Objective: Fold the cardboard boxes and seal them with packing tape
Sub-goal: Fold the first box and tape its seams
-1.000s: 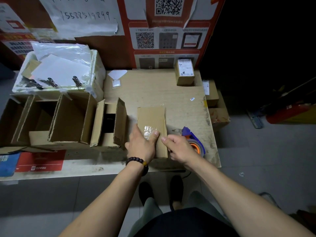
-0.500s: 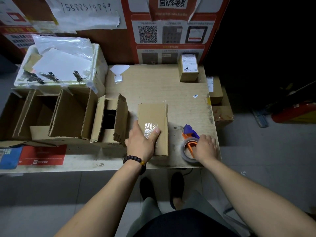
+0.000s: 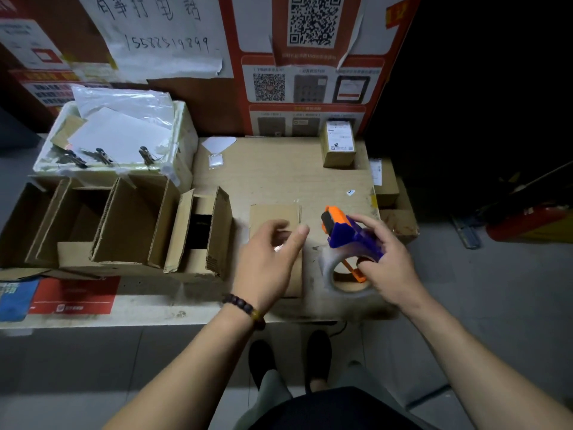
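A small closed cardboard box (image 3: 274, 214) lies on the wooden table (image 3: 279, 178) near its front edge. My left hand (image 3: 268, 262) hovers over the box with fingers spread and relaxed, holding nothing. My right hand (image 3: 386, 259) grips a blue and orange tape dispenser (image 3: 347, 240) with a roll of clear tape, lifted just to the right of the box. The dispenser's orange head points toward the box's far right corner.
Several open cardboard boxes (image 3: 124, 225) stand in a row to the left. A white foam crate (image 3: 117, 141) with papers and clips sits behind them. A small labelled box (image 3: 338, 144) stands at the back right. More boxes (image 3: 393, 206) lie beyond the table's right edge.
My right hand has picked the tape dispenser up off the table and raised it toward the box. My left hand has lifted off the box top.
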